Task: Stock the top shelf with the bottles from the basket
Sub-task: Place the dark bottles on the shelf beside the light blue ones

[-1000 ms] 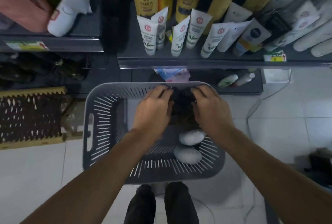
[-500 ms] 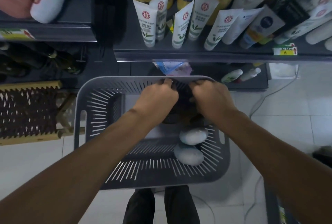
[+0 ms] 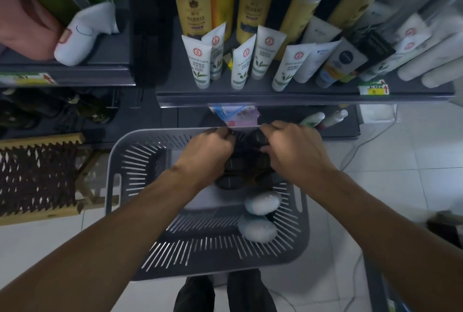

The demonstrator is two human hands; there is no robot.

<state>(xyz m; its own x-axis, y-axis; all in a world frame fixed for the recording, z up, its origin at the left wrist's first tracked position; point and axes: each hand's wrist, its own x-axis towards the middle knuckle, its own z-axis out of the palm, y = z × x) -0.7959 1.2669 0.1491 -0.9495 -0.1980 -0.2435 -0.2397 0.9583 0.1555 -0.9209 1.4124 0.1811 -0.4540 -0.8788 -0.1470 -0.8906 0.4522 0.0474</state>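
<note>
A grey slotted basket [image 3: 140, 186] stands on the floor in front of the shelving. Several dark bottles [image 3: 233, 176] lie packed at its far end, and two pale rounded bottles [image 3: 263, 202] lie nearer me. My left hand [image 3: 208, 148] is curled around a dark bottle on the left of the cluster. My right hand [image 3: 293, 148] is closed over a dark bottle top [image 3: 258, 137] on the right. Both hands hide most of what they grip.
A shelf [image 3: 275, 98] just above the basket holds white tubes [image 3: 199, 66] in front and tall yellow bottles [image 3: 190, 3] behind. A woven wooden stool [image 3: 37, 176] stands left of the basket. A cable [image 3: 363, 141] runs over the white floor tiles on the right. My feet [image 3: 225, 291] touch the basket's near edge.
Both hands have shifted slightly toward the basket's far rim and closed tighter on the dark bottles. The view has tilted up, showing more of the shelf.
</note>
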